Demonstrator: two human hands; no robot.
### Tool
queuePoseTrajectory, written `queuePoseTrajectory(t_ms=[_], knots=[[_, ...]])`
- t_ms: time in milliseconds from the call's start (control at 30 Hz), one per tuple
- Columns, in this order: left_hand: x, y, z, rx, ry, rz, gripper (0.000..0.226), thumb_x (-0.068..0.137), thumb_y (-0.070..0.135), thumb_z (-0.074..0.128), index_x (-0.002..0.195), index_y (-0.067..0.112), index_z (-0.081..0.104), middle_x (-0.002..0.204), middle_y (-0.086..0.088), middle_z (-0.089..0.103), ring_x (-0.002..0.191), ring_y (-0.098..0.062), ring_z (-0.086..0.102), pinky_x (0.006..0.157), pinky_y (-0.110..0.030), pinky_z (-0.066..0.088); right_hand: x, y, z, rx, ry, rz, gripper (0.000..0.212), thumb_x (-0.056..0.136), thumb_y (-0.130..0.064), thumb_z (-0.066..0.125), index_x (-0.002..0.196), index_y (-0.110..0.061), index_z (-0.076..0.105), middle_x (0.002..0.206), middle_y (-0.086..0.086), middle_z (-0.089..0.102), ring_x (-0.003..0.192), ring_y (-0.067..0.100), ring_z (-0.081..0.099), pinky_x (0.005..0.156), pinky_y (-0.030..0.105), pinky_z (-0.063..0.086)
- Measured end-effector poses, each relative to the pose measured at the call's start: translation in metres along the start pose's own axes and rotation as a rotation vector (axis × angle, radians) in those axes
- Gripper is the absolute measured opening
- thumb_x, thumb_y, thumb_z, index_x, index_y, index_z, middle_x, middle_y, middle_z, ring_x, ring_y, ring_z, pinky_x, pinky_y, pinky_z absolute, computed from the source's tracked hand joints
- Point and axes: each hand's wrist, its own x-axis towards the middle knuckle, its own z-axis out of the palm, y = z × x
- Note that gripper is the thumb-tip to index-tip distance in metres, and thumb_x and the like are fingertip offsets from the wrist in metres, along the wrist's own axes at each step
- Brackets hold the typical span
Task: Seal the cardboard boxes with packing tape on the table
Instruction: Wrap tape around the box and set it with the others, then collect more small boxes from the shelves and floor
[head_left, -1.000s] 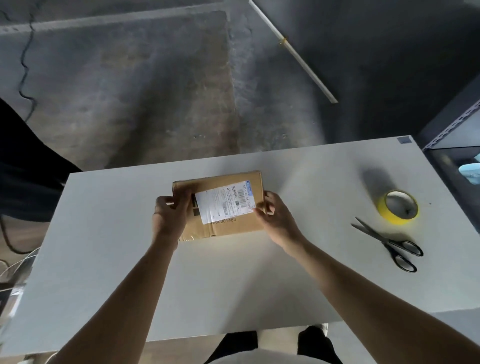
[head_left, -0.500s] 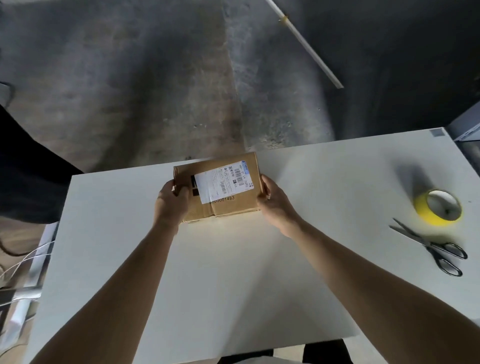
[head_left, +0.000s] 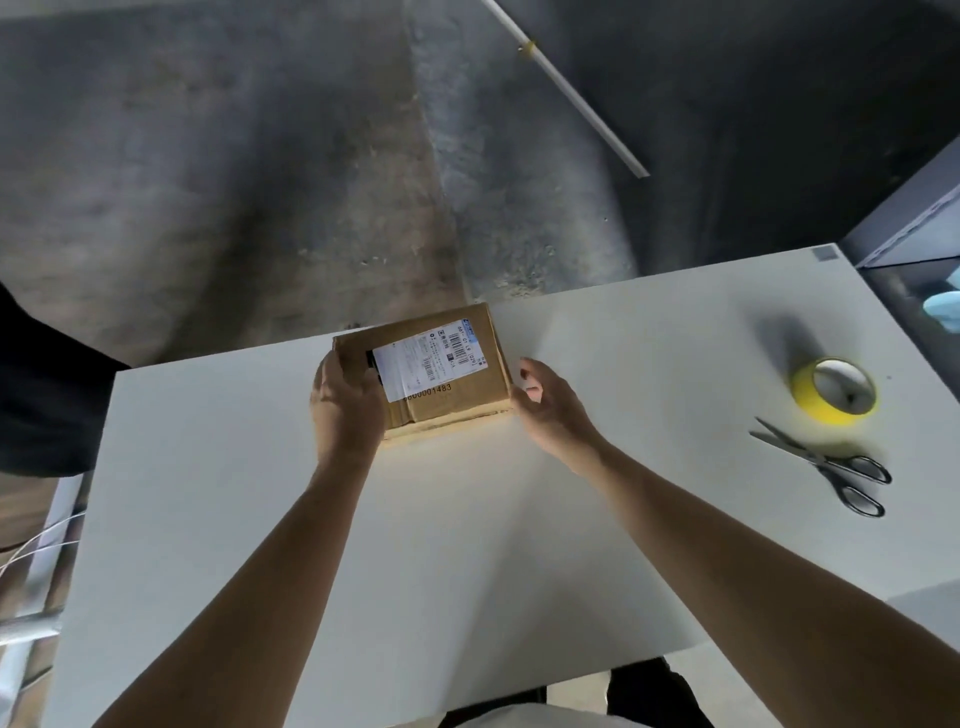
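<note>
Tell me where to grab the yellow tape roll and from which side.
Probably best to pinch the ring wall of the tape roll from above with the right hand, thumb in the hole, fingers outside. It lies flat, hole up, and the scissors crowd its near side.

Hands: left hand (head_left: 345, 410), right hand (head_left: 550, 415), both bare.
Arms: forearms (head_left: 291, 561) bare.
Legs: dark trousers (head_left: 660, 693), past the table's (head_left: 208, 519) near edge.
Top: pale fabric (head_left: 519, 717), same edge.

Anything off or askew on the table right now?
The cardboard box sits askew, turned against the table edges and right at the far edge; overhang cannot be judged. Left hand grips its end. Tape roll and scissors lie untouched.
</note>
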Motion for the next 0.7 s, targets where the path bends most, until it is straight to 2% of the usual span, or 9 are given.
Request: queuePoseTrajectory(t_ms=[67, 133, 233, 300, 400, 467, 533, 633, 700], knots=[[-0.014, 0.012, 0.006, -0.027, 0.062, 0.170, 0.033, 0.097, 0.014, 0.051, 0.129, 0.008, 0.052, 0.131, -0.014, 0.057, 0.120, -0.029, 0.051, 0.095, -0.038, 0.047, -0.013, 0.006, -0.014, 0.010, 0.081, 0.006, 0.044, 0.099, -0.027, 0.053, 0.142, -0.016, 0.048, 0.137, 0.006, 0.059, 0.120, 0.021, 0.060, 0.094, 0.025, 0.044], [-0.032, 0.025, 0.016, -0.061, 0.041, 0.276, 0.029, 0.097, 0.013, 0.055, 0.125, 0.007, 0.056, 0.129, -0.014, 0.059, 0.115, -0.026, 0.054, 0.091, -0.034, 0.050, -0.030, 0.017, -0.030, 0.038, 0.161, -0.017, 0.038, 0.099, -0.023, 0.054, 0.137, -0.015, 0.053, 0.131, 0.005, 0.063, 0.111, 0.020, 0.064, 0.086, 0.020, 0.043], [-0.067, 0.049, 0.035, -0.153, -0.134, 0.336, 0.022, 0.100, 0.014, 0.054, 0.120, 0.007, 0.059, 0.122, -0.007, 0.064, 0.104, -0.017, 0.062, 0.081, -0.016, 0.048, -0.057, 0.039, -0.055, 0.121, 0.285, -0.028, 0.026, 0.100, -0.021, 0.055, 0.123, -0.012, 0.063, 0.116, 0.005, 0.070, 0.100, 0.019, 0.068, 0.076, 0.015, 0.044], [-0.095, 0.063, 0.049, -0.172, -0.245, 0.337, 0.018, 0.100, 0.016, 0.054, 0.114, 0.008, 0.061, 0.110, 0.003, 0.065, 0.095, -0.012, 0.062, 0.076, -0.010, 0.044, -0.080, 0.055, -0.075, 0.187, 0.357, -0.009, 0.018, 0.100, -0.022, 0.054, 0.108, -0.015, 0.069, 0.105, 0.001, 0.073, 0.094, 0.015, 0.068, 0.070, 0.013, 0.046], [-0.139, 0.078, 0.072, -0.187, -0.401, 0.272, 0.015, 0.099, 0.021, 0.055, 0.102, 0.013, 0.067, 0.096, 0.006, 0.070, 0.091, -0.011, 0.066, 0.081, -0.019, 0.051, -0.118, 0.086, -0.105, 0.268, 0.430, 0.007, 0.021, 0.097, -0.018, 0.051, 0.084, -0.026, 0.065, 0.088, -0.005, 0.074, 0.085, 0.014, 0.069, 0.072, 0.026, 0.051], [-0.170, 0.087, 0.089, -0.158, -0.488, 0.249, 0.015, 0.098, 0.022, 0.055, 0.096, 0.016, 0.068, 0.091, 0.005, 0.072, 0.091, -0.012, 0.068, 0.082, -0.027, 0.051, -0.145, 0.111, -0.126, 0.309, 0.477, 0.025, 0.023, 0.096, -0.017, 0.051, 0.078, -0.025, 0.063, 0.080, -0.004, 0.074, 0.079, 0.016, 0.069, 0.075, 0.036, 0.055], [-0.201, 0.095, 0.105, -0.128, -0.531, 0.259, 0.016, 0.098, 0.024, 0.055, 0.093, 0.017, 0.068, 0.089, 0.006, 0.073, 0.090, -0.012, 0.069, 0.080, -0.027, 0.051, -0.172, 0.137, -0.147, 0.351, 0.539, 0.054, 0.026, 0.098, -0.021, 0.054, 0.074, -0.022, 0.062, 0.073, -0.003, 0.073, 0.074, 0.018, 0.069, 0.075, 0.042, 0.057], [-0.251, 0.115, 0.129, -0.090, -0.535, 0.269, 0.024, 0.100, 0.028, 0.052, 0.089, 0.016, 0.069, 0.085, 0.006, 0.073, 0.085, -0.010, 0.070, 0.080, -0.028, 0.053, -0.209, 0.177, -0.180, 0.403, 0.592, 0.097, 0.031, 0.098, -0.027, 0.056, 0.068, -0.019, 0.062, 0.066, -0.002, 0.070, 0.070, 0.019, 0.071, 0.077, 0.046, 0.058], [-0.283, 0.128, 0.144, -0.102, -0.535, 0.245, 0.028, 0.101, 0.028, 0.051, 0.085, 0.014, 0.068, 0.080, 0.005, 0.074, 0.080, -0.008, 0.070, 0.077, -0.028, 0.052, -0.232, 0.200, -0.200, 0.379, 0.609, 0.112, 0.035, 0.098, -0.030, 0.056, 0.065, -0.019, 0.062, 0.061, -0.003, 0.068, 0.066, 0.016, 0.070, 0.072, 0.041, 0.059]])
